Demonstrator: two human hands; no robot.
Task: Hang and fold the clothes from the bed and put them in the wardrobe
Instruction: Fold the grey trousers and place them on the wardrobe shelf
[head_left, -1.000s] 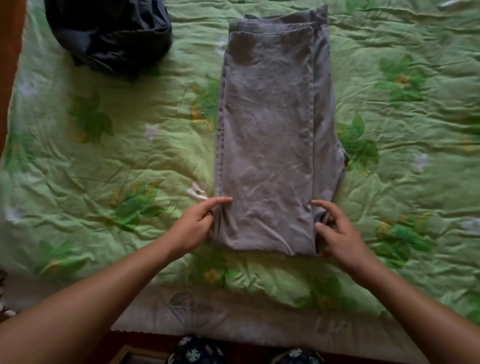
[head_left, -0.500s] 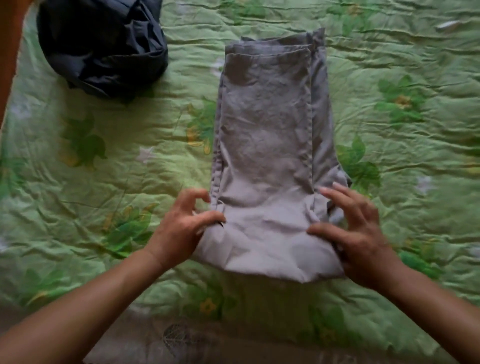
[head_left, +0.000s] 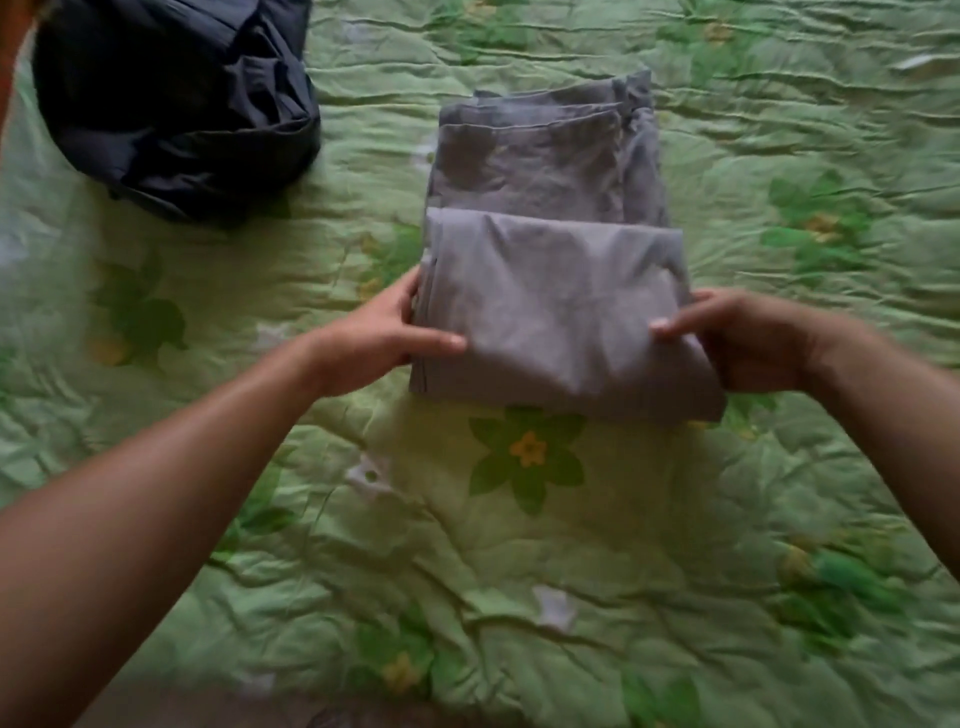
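- Lying crumpled at the far left of the bed (head_left: 519, 597), a dark garment (head_left: 176, 104) sits well apart from the trousers (head_left: 550, 306) and is untouched; it looks soft and limp, and I judge it waits its turn
- Left hand (head_left: 384, 332) holds the left edge of the folded flap: thumb on top of the cloth, fingers tucked at the side, so its grip is closed on the trousers
- Grey trousers lie mid-bed, near half doubled over the far half, whose hems show beyond the fold
- Handling, as a judgement: thin woven cloth, light, soft and floppy, not slippery, nothing to break; it creases readily and sags wherever unsupported
- Best hold is likely at both side edges of the folded bundle, or flat palms beneath it, so the layers stay stacked when lifted toward the wardrobe, which is not in view
- Right hand (head_left: 748, 338) mirrors the left on the right edge, thumb over, fingers under the flap, its grip also closed on the trousers
- Against half a second ago: the near end, then only pinched up and bunched at the hands, now lies folded over the far part, halving the length; both hands sit further up the bed, and more bare quilt shows near the person
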